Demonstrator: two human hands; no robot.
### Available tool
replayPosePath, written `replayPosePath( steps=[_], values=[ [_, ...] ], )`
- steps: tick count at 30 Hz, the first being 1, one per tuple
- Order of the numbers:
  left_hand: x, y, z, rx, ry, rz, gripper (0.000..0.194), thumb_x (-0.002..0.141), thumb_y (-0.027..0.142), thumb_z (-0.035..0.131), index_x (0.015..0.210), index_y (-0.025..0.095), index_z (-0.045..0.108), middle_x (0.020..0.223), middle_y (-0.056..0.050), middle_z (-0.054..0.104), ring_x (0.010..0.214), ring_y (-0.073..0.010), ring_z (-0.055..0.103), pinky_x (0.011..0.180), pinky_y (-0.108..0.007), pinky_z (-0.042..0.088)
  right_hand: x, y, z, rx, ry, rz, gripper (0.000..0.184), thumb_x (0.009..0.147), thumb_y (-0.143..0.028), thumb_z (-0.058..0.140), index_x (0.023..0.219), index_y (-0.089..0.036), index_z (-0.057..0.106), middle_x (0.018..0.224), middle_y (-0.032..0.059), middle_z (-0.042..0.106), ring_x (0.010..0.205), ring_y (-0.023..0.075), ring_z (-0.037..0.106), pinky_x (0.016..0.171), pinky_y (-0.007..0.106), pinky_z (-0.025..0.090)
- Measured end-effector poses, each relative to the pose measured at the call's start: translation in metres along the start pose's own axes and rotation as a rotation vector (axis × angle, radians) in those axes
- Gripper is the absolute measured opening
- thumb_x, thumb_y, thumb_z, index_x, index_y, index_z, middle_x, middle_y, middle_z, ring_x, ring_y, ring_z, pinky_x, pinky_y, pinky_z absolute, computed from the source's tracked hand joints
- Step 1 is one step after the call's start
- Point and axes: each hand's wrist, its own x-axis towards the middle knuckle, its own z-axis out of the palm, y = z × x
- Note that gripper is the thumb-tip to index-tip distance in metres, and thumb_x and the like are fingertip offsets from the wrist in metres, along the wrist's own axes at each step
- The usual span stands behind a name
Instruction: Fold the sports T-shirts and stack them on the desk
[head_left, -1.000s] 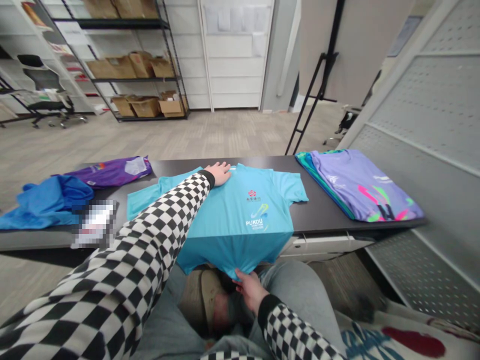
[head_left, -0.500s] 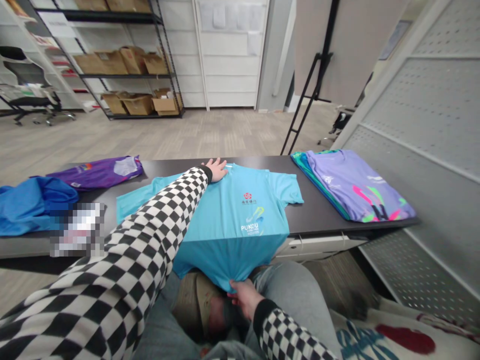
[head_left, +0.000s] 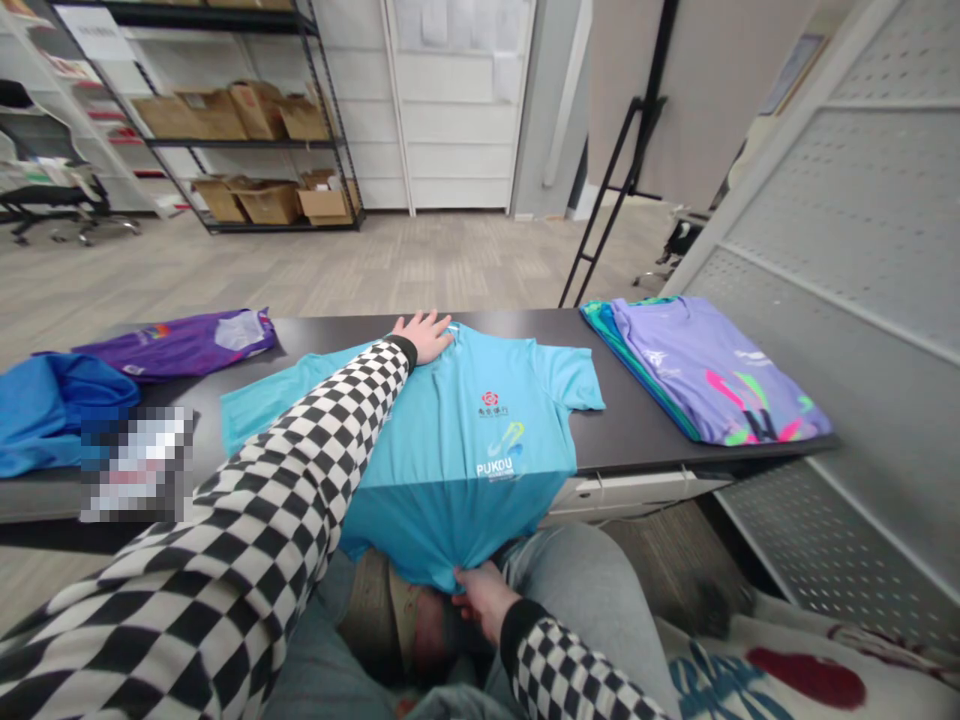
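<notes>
A light blue T-shirt (head_left: pixel 427 440) with printed logos lies front side up across the dark desk (head_left: pixel 630 440), its lower part hanging over the near edge toward my lap. At the collar, my left hand (head_left: pixel 425 338) presses flat with fingers spread. My right hand (head_left: pixel 484 597) is below the desk edge, pinching the shirt's hem between thumb and fingers, and the cloth gathers in creases toward that grip. My left sleeve covers part of the shirt's left side.
On the right end of the desk lies a stack of folded shirts, a lavender shirt (head_left: pixel 712 370) on top. A purple shirt (head_left: pixel 187 345) and a crumpled blue garment (head_left: pixel 60 400) are at the left, beside a blurred-out item (head_left: pixel 139 465). A perforated grey panel (head_left: pixel 847 300) borders the right.
Both hands keep their places on the shirt, collar and hem. The view has shifted slightly, and the shirt's hem appears slightly lower.
</notes>
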Motion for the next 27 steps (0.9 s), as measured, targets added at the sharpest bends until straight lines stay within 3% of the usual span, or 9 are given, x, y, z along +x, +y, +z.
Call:
replayPosePath(
  steps=[5, 9, 12, 15, 18, 22, 27],
  values=[
    [-0.010, -0.001, 0.002, -0.052, 0.172, 0.052, 0.075, 0.115, 0.057, 0.023, 0.181, 0.024, 0.037, 0.188, -0.010, 0.032, 0.176, -0.0324, 0.027, 0.141, -0.068, 0.016, -0.010, -0.006, -0.001, 0.076, -0.120, -0.166, 0.040, 0.095, -0.045, 0.081, 0.122, -0.021, 0.065, 0.115, 0.0100, 0.080, 0.103, 0.0256, 0.077, 0.069, 0.030, 0.053],
    [-0.021, 0.003, -0.008, 0.010, 0.255, 0.060, 0.065, 0.111, 0.045, 0.039, 0.169, 0.021, 0.057, 0.183, -0.012, 0.043, 0.172, -0.0326, 0.036, 0.142, -0.065, 0.017, -0.015, -0.004, -0.006, 0.023, -0.179, -0.135, 0.050, 0.090, -0.046, 0.082, 0.129, -0.022, 0.062, 0.119, 0.0101, 0.077, 0.109, 0.0269, 0.074, 0.071, 0.030, 0.051],
    [-0.037, 0.014, -0.017, 0.011, 0.303, 0.069, 0.056, 0.105, 0.033, 0.047, 0.152, 0.018, 0.073, 0.171, -0.013, 0.060, 0.161, -0.0310, 0.054, 0.139, -0.052, 0.034, -0.016, -0.002, -0.007, 0.008, -0.119, -0.061, 0.060, 0.088, -0.043, 0.082, 0.139, -0.026, 0.055, 0.118, 0.0095, 0.074, 0.108, 0.0272, 0.073, 0.068, 0.030, 0.049],
    [-0.053, 0.032, -0.014, -0.023, 0.227, 0.163, 0.054, 0.106, 0.031, 0.044, 0.147, 0.021, 0.077, 0.156, -0.010, 0.074, 0.147, -0.0267, 0.068, 0.129, -0.038, 0.048, -0.019, -0.004, -0.005, -0.004, -0.081, -0.033, 0.063, 0.089, -0.039, 0.080, 0.143, -0.027, 0.051, 0.113, 0.0083, 0.073, 0.105, 0.0271, 0.073, 0.069, 0.031, 0.049],
    [-0.061, 0.047, -0.003, -0.008, 0.102, 0.206, 0.061, 0.109, 0.035, 0.041, 0.164, 0.022, 0.063, 0.173, -0.008, 0.059, 0.161, -0.0259, 0.054, 0.135, -0.039, 0.040, -0.024, -0.010, -0.001, 0.084, -0.045, -0.031, 0.060, 0.087, -0.037, 0.081, 0.139, -0.025, 0.054, 0.105, 0.0072, 0.073, 0.098, 0.0275, 0.073, 0.067, 0.032, 0.048],
    [-0.055, 0.049, 0.010, -0.009, 0.057, 0.185, 0.071, 0.114, 0.048, 0.035, 0.181, 0.022, 0.038, 0.189, -0.009, 0.031, 0.175, -0.0288, 0.030, 0.143, -0.051, 0.024, -0.020, -0.024, -0.010, 0.324, 0.080, -0.094, 0.060, 0.084, -0.038, 0.081, 0.136, -0.028, 0.052, 0.102, 0.0051, 0.071, 0.093, 0.0267, 0.072, 0.065, 0.032, 0.050],
    [-0.044, 0.038, 0.009, 0.002, 0.027, 0.214, 0.080, 0.113, 0.061, 0.034, 0.183, 0.022, 0.032, 0.190, -0.009, 0.028, 0.176, -0.0295, 0.026, 0.143, -0.050, 0.020, 0.003, -0.048, -0.040, 0.519, 0.171, -0.156, 0.039, 0.084, -0.038, 0.073, 0.115, -0.032, 0.051, 0.114, 0.0025, 0.071, 0.100, 0.0220, 0.074, 0.078, 0.031, 0.059]
  ],
)
